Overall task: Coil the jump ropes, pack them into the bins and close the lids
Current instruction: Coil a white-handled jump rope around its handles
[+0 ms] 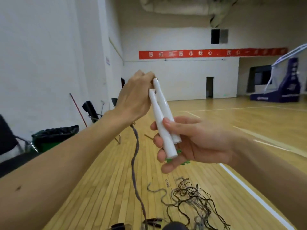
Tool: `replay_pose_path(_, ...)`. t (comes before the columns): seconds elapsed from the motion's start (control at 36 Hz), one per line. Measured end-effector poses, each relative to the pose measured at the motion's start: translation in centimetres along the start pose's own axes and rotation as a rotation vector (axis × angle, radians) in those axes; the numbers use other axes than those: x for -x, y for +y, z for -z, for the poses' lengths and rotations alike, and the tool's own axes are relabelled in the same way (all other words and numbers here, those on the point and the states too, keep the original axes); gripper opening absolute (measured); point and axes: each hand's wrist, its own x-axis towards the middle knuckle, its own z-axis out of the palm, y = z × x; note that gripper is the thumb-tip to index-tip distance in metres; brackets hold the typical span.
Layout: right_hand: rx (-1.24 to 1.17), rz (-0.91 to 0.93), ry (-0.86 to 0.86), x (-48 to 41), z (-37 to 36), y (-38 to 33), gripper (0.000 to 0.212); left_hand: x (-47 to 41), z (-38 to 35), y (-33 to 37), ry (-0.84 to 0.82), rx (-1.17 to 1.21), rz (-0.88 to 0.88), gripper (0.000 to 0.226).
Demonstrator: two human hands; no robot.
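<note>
Head cam view, looking out over a gym with a wooden floor (103,180). Both hands are up in front holding a pair of white handles (159,113) from a jump rope, laid side by side and tilted, narrow ends up and to the left.

The right hand (199,143) has the thick lower ends: the thumb (171,123) is pressed across the top of them, and the other fingers (162,155) are curled underneath, so the handles sit pinched between thumb and fingers.

The left hand (134,98) is at the narrow top ends, fingers curled down over the tips. Its back faces the camera, so I can't tell exactly how the fingertips sit on them.

A grey rope (135,156) hangs from under the left wrist in a long loose line down to the floor, ending near some dark handles (152,221) at the bottom edge.

A tangled pile of ropes (191,196) lies on the floor below the right hand. Off to the left there's a green trash bin (54,138) with a black liner, on the far wall a red banner (212,53), and on the right a basketball hoop stand (285,87).
</note>
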Motion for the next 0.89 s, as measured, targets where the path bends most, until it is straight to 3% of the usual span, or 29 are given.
replay_pose_path(0.14,-0.072,0.032,-0.038,2.7,-4.1,1.2,0.030,1.8,3.0,1.9,-0.005,-0.128,0.059,0.012)
replay_pose_path(0.25,-0.075,0.069,0.016,4.3,-6.2,1.5,0.025,3.3,5.3,3.5,-0.067,-0.050,0.039,0.006)
replay_pose_path(0.36,-0.037,0.048,0.040,5.4,-6.0,0.7,0.026,4.4,7.7,4.1,-0.203,0.139,-0.124,0.046)
replay_pose_path(0.42,0.023,0.037,0.069,5.6,-5.6,-0.3,0.031,4.9,8.5,4.1,-0.307,0.117,-0.230,0.061)
replay_pose_path(0.5,0.113,0.000,0.038,6.0,-5.5,-1.1,0.030,5.1,9.5,3.9,-0.314,0.035,-0.296,0.050)
replay_pose_path(0.61,0.188,-0.035,-0.058,6.4,-5.8,-1.4,0.033,5.2,9.9,4.4,-0.086,-0.047,-0.455,0.022)
replay_pose_path(0.69,0.236,-0.053,-0.085,7.0,-5.7,-1.8,0.033,5.0,10.3,5.5,-0.058,0.014,-0.493,0.022)
replay_pose_path(0.81,0.360,-0.068,-0.019,8.0,-5.4,-2.8,0.031,4.3,11.1,6.1,-0.117,0.011,-0.460,0.027)
replay_pose_path(0.89,0.662,-0.087,0.147,8.4,-5.2,-3.7,0.026,4.1,11.5,6.7,-0.177,0.039,-0.429,0.030)
